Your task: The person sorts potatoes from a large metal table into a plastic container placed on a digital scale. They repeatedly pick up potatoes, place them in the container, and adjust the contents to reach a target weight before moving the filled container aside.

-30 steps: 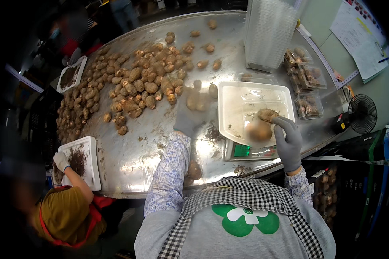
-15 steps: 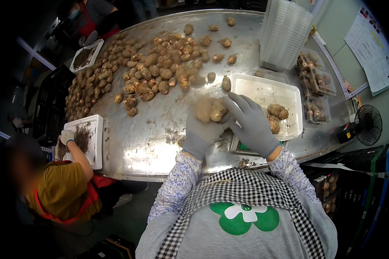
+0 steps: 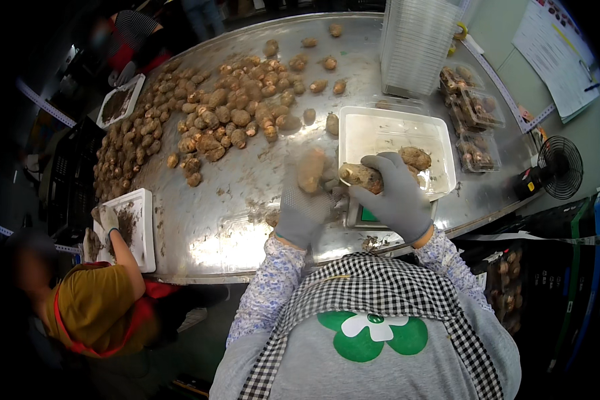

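Observation:
My left hand [image 3: 303, 212], in a grey dotted glove, is closed around a brown taro [image 3: 311, 168] above the metal table; motion smears its fingers. In my right hand [image 3: 401, 200], also grey-gloved, another taro [image 3: 363, 177] is gripped lengthwise, its pale cut end pointing left. That one is over the near left edge of a white tray [image 3: 441, 133]. Inside the tray lies a taro [image 3: 415, 158], with one more partly hidden behind my right fingers. Under the tray's near side, a scale [image 3: 368, 215] with a green panel shows in part.
A large taro heap [image 3: 213, 113] covers the table's far left. Beyond the tray stand stacked clear containers [image 3: 417, 50] and filled packs [image 3: 477, 107]. A small black fan [image 3: 559, 167] is at right. Co-workers at left handle white trays [image 3: 147, 230] of soil.
My hands have drawn apart. One of the two taros held together is now in my right hand over the tray's edge, while the other stays in my left. The view has shifted slightly.

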Motion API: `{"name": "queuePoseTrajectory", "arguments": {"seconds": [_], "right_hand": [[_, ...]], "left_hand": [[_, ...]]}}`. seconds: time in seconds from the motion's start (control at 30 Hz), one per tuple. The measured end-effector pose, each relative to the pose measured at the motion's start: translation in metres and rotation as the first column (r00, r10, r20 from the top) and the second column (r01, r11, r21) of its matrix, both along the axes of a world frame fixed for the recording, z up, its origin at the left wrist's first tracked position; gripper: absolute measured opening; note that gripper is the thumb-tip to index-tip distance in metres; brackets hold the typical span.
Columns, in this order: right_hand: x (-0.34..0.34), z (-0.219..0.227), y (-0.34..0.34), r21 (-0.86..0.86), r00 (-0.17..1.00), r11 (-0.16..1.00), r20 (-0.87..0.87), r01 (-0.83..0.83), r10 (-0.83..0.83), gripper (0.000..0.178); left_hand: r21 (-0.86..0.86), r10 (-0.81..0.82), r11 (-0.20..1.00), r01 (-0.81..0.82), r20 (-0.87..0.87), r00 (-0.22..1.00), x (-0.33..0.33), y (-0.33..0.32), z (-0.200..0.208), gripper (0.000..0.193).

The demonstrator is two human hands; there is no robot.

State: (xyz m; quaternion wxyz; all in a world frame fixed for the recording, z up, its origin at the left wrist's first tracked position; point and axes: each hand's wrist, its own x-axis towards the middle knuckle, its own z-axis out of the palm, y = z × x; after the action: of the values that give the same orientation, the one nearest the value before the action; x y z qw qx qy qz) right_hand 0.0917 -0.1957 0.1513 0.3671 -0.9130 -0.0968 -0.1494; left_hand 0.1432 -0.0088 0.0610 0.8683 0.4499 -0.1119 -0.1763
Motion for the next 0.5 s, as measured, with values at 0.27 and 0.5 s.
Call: {"name": "queuePoseTrajectory", "arguments": {"seconds": [0.27, 0.5], "right_hand": [[0.0, -0.011, -0.041, 0.144, 0.974, 0.972, 0.107, 0.185, -0.201, 0.042], [-0.01, 0.006, -0.071, 0.61, 0.893, 0.667, -0.4, 0.428, -0.207, 0.048]], "left_hand": [[-0.568, -0.307, 0.815, 0.115, -0.254, 0.917, -0.009, 0.006, 0.004, 0.055], [-0.566, -0.34, 0.821, 0.079, -0.373, 0.863, -0.012, 0.0, 0.002, 0.056]]}}
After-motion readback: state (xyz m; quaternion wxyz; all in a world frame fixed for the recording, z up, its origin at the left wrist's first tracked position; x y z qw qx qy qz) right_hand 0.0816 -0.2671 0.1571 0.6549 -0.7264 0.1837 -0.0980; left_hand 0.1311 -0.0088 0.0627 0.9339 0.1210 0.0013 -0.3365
